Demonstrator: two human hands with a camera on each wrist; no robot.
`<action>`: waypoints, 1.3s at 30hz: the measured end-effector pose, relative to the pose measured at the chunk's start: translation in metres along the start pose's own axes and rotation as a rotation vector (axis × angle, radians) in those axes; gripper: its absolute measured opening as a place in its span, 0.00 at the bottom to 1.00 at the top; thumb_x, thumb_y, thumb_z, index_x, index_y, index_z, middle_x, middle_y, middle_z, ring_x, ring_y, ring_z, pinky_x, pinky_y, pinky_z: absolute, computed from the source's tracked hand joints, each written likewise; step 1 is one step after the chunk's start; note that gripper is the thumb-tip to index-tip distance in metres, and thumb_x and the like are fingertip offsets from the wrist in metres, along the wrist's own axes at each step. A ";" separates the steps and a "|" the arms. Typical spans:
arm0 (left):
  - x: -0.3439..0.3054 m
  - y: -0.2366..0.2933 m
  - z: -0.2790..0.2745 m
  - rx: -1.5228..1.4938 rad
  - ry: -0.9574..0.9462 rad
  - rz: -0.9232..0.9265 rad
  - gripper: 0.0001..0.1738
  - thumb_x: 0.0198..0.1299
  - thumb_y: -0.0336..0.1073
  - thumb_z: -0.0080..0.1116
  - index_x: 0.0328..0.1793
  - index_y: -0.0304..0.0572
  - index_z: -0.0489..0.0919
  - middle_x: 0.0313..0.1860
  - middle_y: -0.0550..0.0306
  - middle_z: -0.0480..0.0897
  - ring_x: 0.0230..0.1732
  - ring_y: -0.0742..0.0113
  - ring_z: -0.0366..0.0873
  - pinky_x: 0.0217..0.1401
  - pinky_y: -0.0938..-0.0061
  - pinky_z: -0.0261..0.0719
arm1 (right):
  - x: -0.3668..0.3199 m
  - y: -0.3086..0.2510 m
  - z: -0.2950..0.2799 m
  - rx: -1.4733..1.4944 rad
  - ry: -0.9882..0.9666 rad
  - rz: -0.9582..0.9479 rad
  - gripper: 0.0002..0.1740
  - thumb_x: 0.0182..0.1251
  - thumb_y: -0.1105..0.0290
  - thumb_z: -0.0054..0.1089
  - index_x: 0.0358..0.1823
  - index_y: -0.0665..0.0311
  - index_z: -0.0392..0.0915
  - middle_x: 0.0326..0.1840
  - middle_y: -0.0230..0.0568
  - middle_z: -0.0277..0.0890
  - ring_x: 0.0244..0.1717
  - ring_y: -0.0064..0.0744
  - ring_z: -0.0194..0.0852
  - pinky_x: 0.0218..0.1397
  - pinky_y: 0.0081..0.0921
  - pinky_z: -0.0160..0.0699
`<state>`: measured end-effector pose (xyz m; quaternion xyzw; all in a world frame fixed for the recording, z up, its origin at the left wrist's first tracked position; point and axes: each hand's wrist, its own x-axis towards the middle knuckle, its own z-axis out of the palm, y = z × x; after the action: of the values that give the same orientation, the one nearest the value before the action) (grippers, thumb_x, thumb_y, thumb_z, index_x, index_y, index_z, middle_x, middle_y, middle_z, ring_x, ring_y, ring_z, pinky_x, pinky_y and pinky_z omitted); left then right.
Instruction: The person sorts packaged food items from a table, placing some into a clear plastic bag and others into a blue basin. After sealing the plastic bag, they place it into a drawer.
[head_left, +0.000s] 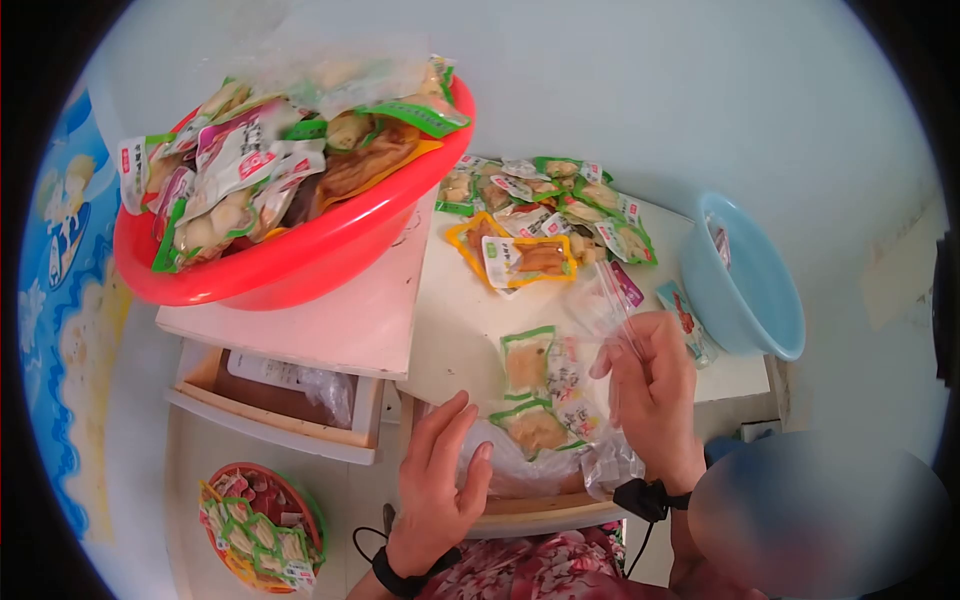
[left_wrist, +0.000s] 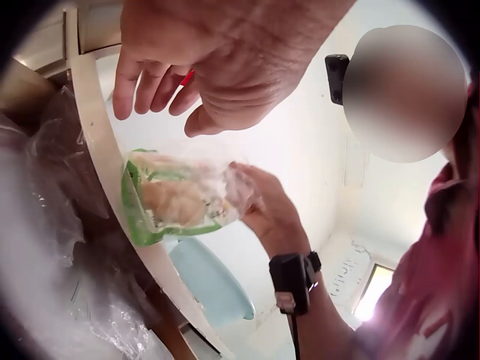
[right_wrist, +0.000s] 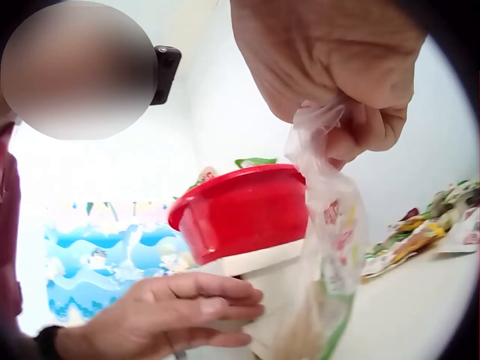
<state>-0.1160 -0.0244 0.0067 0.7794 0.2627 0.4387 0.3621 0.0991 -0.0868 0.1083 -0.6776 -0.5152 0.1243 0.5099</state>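
Observation:
My right hand pinches the gathered top of a clear plastic bag, which hangs down from the fingers in the right wrist view. Green-edged snack packets show through the bag in the head view, pale food visible inside them. To the left of the bag, my left hand is held palm inward with its fingers loosely extended and nothing in them. Behind the hanging bag, the left hand also appears low in the right wrist view.
A red basin heaped with packets stands on a white cabinet at left. More packets lie at the table's back, beside a light-blue basin. Crumpled clear plastic fills the open drawer below; a smaller basin sits lower left.

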 end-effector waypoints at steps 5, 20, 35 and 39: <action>-0.012 -0.011 -0.004 -0.035 0.117 -0.040 0.24 0.66 0.22 0.60 0.69 0.30 0.77 0.70 0.36 0.78 0.63 0.46 0.81 0.62 0.60 0.84 | 0.016 -0.044 0.018 0.248 -0.057 0.021 0.04 0.81 0.80 0.47 0.52 0.67 0.67 0.34 0.42 0.81 0.17 0.22 0.72 0.19 0.20 0.64; 0.028 0.011 0.020 0.157 -0.106 0.066 0.24 0.66 0.25 0.61 0.68 0.32 0.78 0.68 0.41 0.79 0.70 0.41 0.77 0.71 0.56 0.77 | -0.028 0.104 -0.050 0.112 0.167 0.453 0.23 0.75 0.77 0.58 0.69 0.69 0.66 0.31 0.39 0.82 0.20 0.21 0.75 0.23 0.19 0.70; 0.100 0.044 0.038 0.366 -0.407 0.200 0.25 0.68 0.34 0.63 0.71 0.37 0.77 0.68 0.41 0.78 0.70 0.41 0.75 0.71 0.55 0.77 | -0.049 0.138 -0.077 0.280 0.453 0.287 0.17 0.85 0.62 0.51 0.60 0.69 0.76 0.48 0.40 0.83 0.39 0.21 0.77 0.35 0.19 0.71; 0.171 0.047 0.067 0.537 -0.403 0.289 0.22 0.68 0.36 0.63 0.66 0.36 0.79 0.64 0.42 0.81 0.66 0.42 0.77 0.66 0.55 0.79 | -0.054 0.143 -0.083 0.330 0.390 0.272 0.16 0.86 0.63 0.49 0.60 0.68 0.75 0.47 0.40 0.82 0.37 0.21 0.77 0.31 0.18 0.72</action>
<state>0.0282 0.0500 0.1048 0.9464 0.1791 0.2386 0.1234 0.2150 -0.1708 0.0089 -0.6595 -0.2847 0.1411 0.6813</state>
